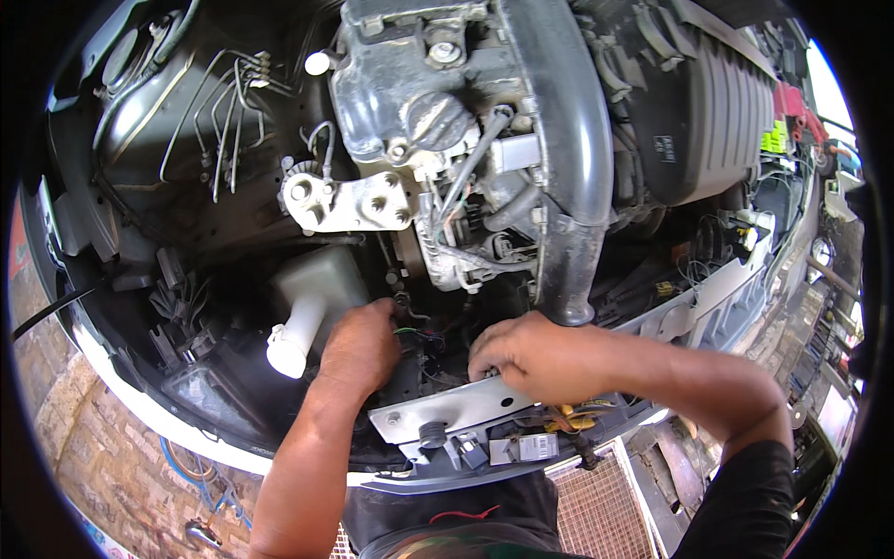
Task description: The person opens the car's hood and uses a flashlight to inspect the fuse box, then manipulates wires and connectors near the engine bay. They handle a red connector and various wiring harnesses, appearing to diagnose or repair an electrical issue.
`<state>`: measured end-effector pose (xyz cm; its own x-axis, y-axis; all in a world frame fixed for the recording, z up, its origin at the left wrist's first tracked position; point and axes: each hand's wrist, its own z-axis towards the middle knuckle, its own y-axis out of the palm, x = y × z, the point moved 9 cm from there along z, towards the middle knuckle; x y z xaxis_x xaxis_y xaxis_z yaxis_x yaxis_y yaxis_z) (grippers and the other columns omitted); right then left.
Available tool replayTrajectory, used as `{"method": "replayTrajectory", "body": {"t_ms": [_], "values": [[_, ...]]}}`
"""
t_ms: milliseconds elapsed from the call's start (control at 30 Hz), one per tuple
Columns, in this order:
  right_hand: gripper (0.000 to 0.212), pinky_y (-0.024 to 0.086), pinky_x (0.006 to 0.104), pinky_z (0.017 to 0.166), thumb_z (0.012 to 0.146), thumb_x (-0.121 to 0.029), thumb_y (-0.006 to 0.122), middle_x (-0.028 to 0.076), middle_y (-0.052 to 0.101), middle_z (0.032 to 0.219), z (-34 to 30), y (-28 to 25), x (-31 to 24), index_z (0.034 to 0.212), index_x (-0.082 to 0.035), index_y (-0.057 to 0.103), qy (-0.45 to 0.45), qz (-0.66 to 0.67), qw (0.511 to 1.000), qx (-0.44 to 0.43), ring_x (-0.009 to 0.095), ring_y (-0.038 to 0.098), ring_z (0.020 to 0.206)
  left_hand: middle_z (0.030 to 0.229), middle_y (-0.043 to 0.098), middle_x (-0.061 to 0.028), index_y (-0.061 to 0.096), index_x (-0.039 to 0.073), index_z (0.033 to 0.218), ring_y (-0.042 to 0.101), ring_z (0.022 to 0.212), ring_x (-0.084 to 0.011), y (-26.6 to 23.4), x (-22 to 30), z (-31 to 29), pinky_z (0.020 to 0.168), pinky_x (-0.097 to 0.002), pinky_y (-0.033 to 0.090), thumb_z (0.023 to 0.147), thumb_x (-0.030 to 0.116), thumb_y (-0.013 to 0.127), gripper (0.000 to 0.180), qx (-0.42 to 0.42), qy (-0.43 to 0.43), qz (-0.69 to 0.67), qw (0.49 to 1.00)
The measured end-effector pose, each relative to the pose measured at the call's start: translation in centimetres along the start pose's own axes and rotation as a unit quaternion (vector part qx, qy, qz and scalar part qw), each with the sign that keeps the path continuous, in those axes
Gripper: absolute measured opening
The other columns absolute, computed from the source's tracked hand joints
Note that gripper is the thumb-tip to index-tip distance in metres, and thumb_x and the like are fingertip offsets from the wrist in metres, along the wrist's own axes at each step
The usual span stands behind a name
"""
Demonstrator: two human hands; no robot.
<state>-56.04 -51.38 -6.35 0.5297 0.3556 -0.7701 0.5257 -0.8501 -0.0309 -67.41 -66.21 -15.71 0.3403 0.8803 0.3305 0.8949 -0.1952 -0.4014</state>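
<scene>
My left hand (358, 347) reaches into the gap between the engine and the front metal crossmember. It is closed, with its fingertips hidden beside a small hose and thin coloured wires (416, 332). Just to its left is a white plastic reservoir (328, 276) with a capped neck (291, 343). My right hand (526, 359) bends over the grey crossmember (456, 408), fingers curled down behind its upper edge. Whatever these fingers hold is out of sight. Above both hands stands the engine (377, 102) with a metal mounting bracket (354, 202) at its left.
A thick black duct (570, 168) runs down right of the engine, beside a ribbed black box (703, 121). Yellow connectors (579, 416) hang below my right wrist. At lower left, blue hose or cable (209, 484) lies on brick paving (102, 438). Tools and parts sit far right.
</scene>
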Motion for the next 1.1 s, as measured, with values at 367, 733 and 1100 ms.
{"method": "replayTrajectory", "body": {"t_ms": [367, 733, 1100], "values": [[0.022, 0.058, 0.0444, 0.077, 0.085, -0.013, 0.079, 0.012, 0.068, 0.104, -13.8, 4.0, -7.0, 0.106, -0.007, 0.072, -0.135, 0.036, 0.975, 0.174, 0.032, 0.071, 0.086, 0.119, 0.079, -0.0187, 0.070, -0.002, 0.134, 0.077, 0.099, -0.0267, -2.2, 0.7, -0.6, 0.095, -0.0375, 0.060, 0.090, 0.006, 0.084, 0.046, 0.046, -0.004, -0.201, 0.978], [0.047, 0.063, 0.0523, 0.091, 0.098, -0.013, 0.062, 0.024, 0.065, 0.147, -30.8, 33.4, 12.0, 0.144, -0.015, 0.067, 0.350, -0.097, 0.930, 0.062, 0.041, 0.073, 0.117, 0.121, 0.075, -0.0115, 0.060, 0.002, 0.148, 0.072, 0.105, -0.0190, 1.8, -2.4, 0.8, 0.090, -0.0320, 0.061, 0.098, -0.003, 0.073, 0.052, 0.000, -0.060, -0.438, 0.897], [0.030, 0.058, 0.0510, 0.096, 0.099, -0.029, 0.068, 0.024, 0.073, 0.118, -27.7, 38.2, 17.1, 0.122, -0.012, 0.077, 0.306, -0.160, 0.931, 0.117, 0.041, 0.071, 0.112, 0.127, 0.075, -0.0103, 0.056, -0.001, 0.154, 0.071, 0.111, -0.0166, 2.3, -0.8, 0.8, 0.097, -0.0315, 0.059, 0.101, -0.002, 0.072, 0.055, -0.017, 0.026, -0.463, 0.886]]}}
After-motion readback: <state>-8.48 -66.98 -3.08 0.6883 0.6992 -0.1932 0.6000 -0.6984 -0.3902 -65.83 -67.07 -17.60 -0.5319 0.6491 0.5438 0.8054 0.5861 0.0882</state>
